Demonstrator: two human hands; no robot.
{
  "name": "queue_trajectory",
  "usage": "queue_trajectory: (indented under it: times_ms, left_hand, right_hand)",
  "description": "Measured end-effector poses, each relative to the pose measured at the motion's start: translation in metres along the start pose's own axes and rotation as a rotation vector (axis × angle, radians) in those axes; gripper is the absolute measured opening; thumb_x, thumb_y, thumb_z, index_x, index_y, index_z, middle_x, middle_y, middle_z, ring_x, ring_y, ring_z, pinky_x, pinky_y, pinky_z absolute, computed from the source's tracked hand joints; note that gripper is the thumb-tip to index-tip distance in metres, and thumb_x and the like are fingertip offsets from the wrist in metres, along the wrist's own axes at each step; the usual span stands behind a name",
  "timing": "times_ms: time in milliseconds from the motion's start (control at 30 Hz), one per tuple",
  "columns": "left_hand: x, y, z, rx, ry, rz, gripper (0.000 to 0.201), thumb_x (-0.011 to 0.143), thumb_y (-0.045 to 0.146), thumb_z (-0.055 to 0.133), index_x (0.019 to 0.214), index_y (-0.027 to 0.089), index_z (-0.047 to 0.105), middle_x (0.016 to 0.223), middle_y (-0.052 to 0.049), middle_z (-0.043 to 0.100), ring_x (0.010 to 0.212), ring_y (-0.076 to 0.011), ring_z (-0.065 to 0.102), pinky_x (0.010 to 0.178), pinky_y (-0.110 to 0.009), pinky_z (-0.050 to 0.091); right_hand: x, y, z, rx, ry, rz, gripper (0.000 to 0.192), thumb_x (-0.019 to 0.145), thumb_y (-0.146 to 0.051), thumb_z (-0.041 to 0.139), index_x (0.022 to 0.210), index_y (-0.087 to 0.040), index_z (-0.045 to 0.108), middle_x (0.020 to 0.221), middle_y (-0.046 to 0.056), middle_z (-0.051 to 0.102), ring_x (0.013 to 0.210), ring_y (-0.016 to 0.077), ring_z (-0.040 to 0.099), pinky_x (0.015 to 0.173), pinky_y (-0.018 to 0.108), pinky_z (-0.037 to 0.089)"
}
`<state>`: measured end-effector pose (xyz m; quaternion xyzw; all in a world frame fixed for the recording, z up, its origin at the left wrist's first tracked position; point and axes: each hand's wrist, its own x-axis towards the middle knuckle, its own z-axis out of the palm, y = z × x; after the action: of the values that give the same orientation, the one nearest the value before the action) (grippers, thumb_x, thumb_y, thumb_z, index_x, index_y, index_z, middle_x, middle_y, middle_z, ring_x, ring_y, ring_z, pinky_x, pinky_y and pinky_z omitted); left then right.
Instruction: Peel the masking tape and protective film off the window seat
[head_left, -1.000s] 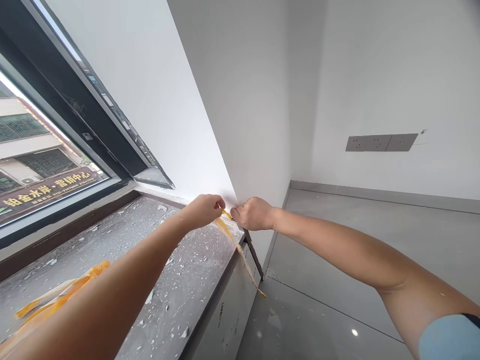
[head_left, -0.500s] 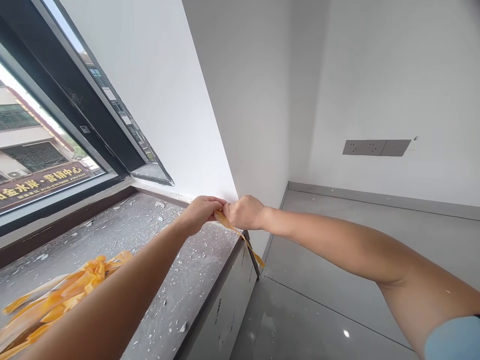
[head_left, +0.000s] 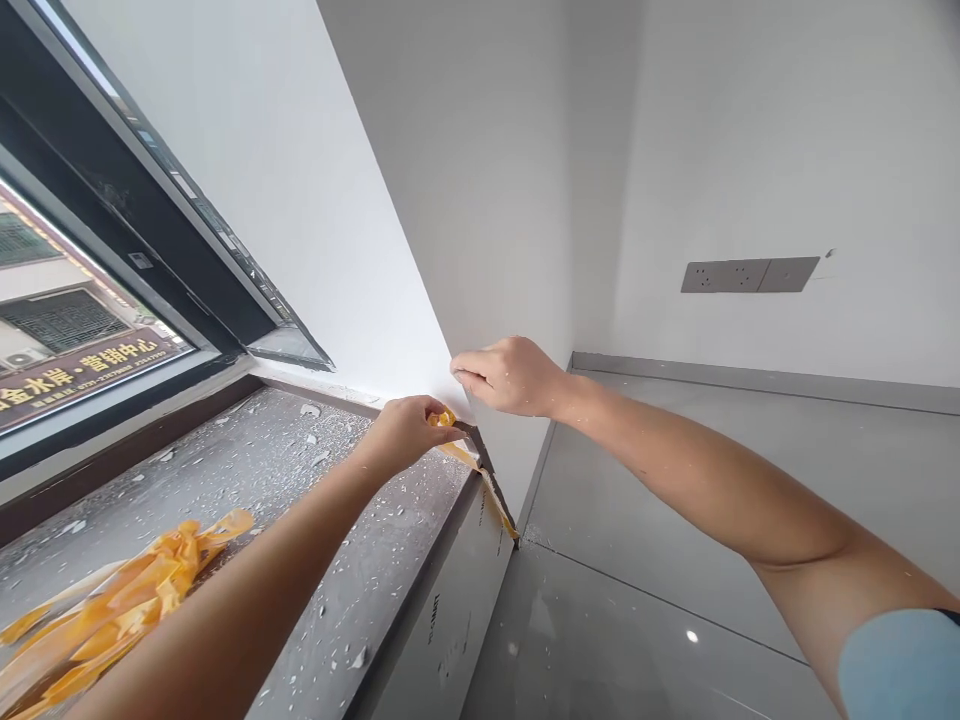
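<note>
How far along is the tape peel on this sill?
Done: a heap of peeled yellow tape lies on the sill, among white flakes. In hand: left hand pinches a yellow strip at the sill's far corner; right hand is against the wall above. Left: that strip trails down the sill's end edge, where it looks partly stuck.

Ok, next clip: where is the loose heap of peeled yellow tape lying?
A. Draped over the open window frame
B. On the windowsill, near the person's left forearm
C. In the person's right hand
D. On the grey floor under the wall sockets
B: the crumpled yellow tape heap rests on the speckled windowsill, beside the left forearm, while the left hand pinches another strip at the sill's corner.
</note>
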<state>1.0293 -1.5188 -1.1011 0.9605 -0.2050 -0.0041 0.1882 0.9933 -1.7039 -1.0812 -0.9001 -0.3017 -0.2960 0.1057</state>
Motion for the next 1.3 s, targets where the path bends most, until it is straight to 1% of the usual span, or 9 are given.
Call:
queue_trajectory:
  times_ms: [100,267,400,733,900,1033,1133,1233,1300]
  left_hand:
    - [0.001,0.002,0.007,0.02,0.061,0.001,0.028,0.065,0.048,0.053,0.07,0.021,0.06,0.069,-0.002,0.06,0.06,-0.0135,0.048,0.052,-0.026,0.034]
    - [0.003,-0.001,0.013,0.015,0.091,0.004,0.026,0.073,0.041,0.043,0.067,0.023,0.061,0.057,0.001,0.056,0.052,-0.0119,0.044,0.05,-0.025,0.032]
    - [0.006,-0.005,0.016,0.065,0.137,0.031,0.027,0.074,0.04,0.042,0.065,0.023,0.06,0.056,0.001,0.055,0.054,-0.0125,0.044,0.051,-0.025,0.031]
    - [0.001,-0.01,0.013,-0.1,0.115,-0.06,0.028,0.071,0.044,0.045,0.068,0.022,0.06,0.054,0.002,0.053,0.049,-0.011,0.041,0.048,-0.025,0.031]
    - [-0.002,-0.013,0.011,-0.168,0.095,-0.083,0.028,0.07,0.044,0.047,0.07,0.021,0.062,0.06,0.001,0.057,0.051,-0.0104,0.043,0.049,-0.025,0.032]
    - [-0.009,-0.016,0.01,-0.18,0.055,-0.064,0.033,0.072,0.047,0.046,0.086,0.023,0.062,0.068,0.0,0.057,0.056,-0.0118,0.046,0.051,-0.026,0.035]
    - [-0.015,-0.015,0.012,-0.116,0.17,0.018,0.04,0.071,0.045,0.051,0.106,0.026,0.057,0.091,-0.005,0.056,0.076,-0.0162,0.051,0.064,-0.029,0.041]
    - [-0.02,-0.008,0.016,0.104,0.318,0.275,0.027,0.077,0.038,0.048,0.098,0.026,0.061,0.096,-0.006,0.054,0.087,-0.0187,0.046,0.073,-0.032,0.04]
    - [-0.019,-0.002,0.018,0.302,0.305,0.478,0.023,0.082,0.03,0.042,0.088,0.025,0.063,0.086,-0.004,0.057,0.082,-0.018,0.044,0.071,-0.032,0.037]
  right_hand:
    - [-0.019,0.006,0.009,0.067,0.046,0.026,0.031,0.085,-0.02,0.028,0.068,-0.017,0.053,0.052,-0.003,0.041,0.049,0.0077,0.027,0.051,0.024,0.017]
    - [-0.044,0.012,0.05,0.091,0.051,0.105,0.026,0.083,-0.017,0.034,0.066,-0.017,0.054,0.053,-0.003,0.043,0.051,0.008,0.029,0.05,0.023,0.018]
    - [-0.05,0.01,0.07,0.061,-0.025,0.027,0.024,0.084,-0.017,0.035,0.074,-0.018,0.057,0.062,-0.001,0.051,0.054,0.0083,0.037,0.049,0.022,0.02]
    - [-0.021,-0.006,0.049,-0.269,-0.395,-0.15,0.024,0.08,-0.006,0.031,0.079,-0.012,0.054,0.07,0.006,0.058,0.058,0.013,0.052,0.049,0.023,0.031]
    - [-0.014,-0.01,0.046,-0.34,-0.456,-0.249,0.026,0.08,-0.005,0.028,0.084,-0.011,0.053,0.068,0.007,0.058,0.056,0.0151,0.053,0.047,0.024,0.033]
    - [-0.015,-0.002,0.054,-0.371,-0.414,-0.339,0.027,0.081,-0.005,0.025,0.088,-0.01,0.051,0.069,0.008,0.057,0.055,0.013,0.049,0.047,0.024,0.032]
    - [-0.019,0.007,0.057,-0.317,-0.292,-0.267,0.027,0.083,-0.009,0.026,0.086,-0.011,0.052,0.068,0.005,0.056,0.053,0.0104,0.045,0.046,0.022,0.027]
    - [-0.026,0.014,0.055,-0.195,-0.091,-0.111,0.028,0.086,-0.015,0.026,0.085,-0.015,0.055,0.064,0.001,0.055,0.052,0.0087,0.042,0.047,0.022,0.024]
    - [-0.033,0.016,0.055,-0.103,0.023,-0.031,0.029,0.088,-0.019,0.027,0.086,-0.017,0.056,0.065,0.0,0.056,0.054,0.0081,0.042,0.05,0.021,0.025]
